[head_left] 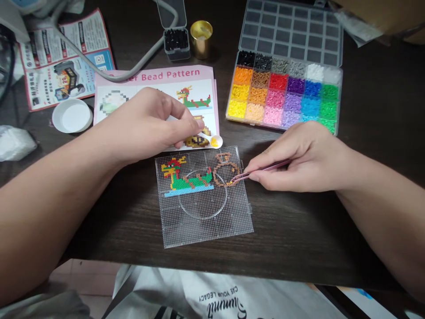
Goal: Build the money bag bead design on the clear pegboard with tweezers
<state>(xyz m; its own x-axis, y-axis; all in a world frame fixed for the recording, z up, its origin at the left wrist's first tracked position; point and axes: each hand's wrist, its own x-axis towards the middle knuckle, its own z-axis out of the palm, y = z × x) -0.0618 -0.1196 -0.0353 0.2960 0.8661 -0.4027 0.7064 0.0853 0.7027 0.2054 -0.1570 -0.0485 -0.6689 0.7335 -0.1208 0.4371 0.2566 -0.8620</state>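
Right fingers (265,158) gripping tweezers (271,167), left fingers (190,126) pinching spoon (219,140) with yellow beads (214,142); pegboard (206,231) at 5 o'clock from pattern sheet (159,79). Dragon boat (191,181) looks done; brown-outlined figure (226,172) at its 3 o'clock has few yellows, most fill left

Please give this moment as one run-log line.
left hand: holds white spoon, yellow beads | right hand: holds tweezers at brown outline | pegboard: dragon boat beside outline
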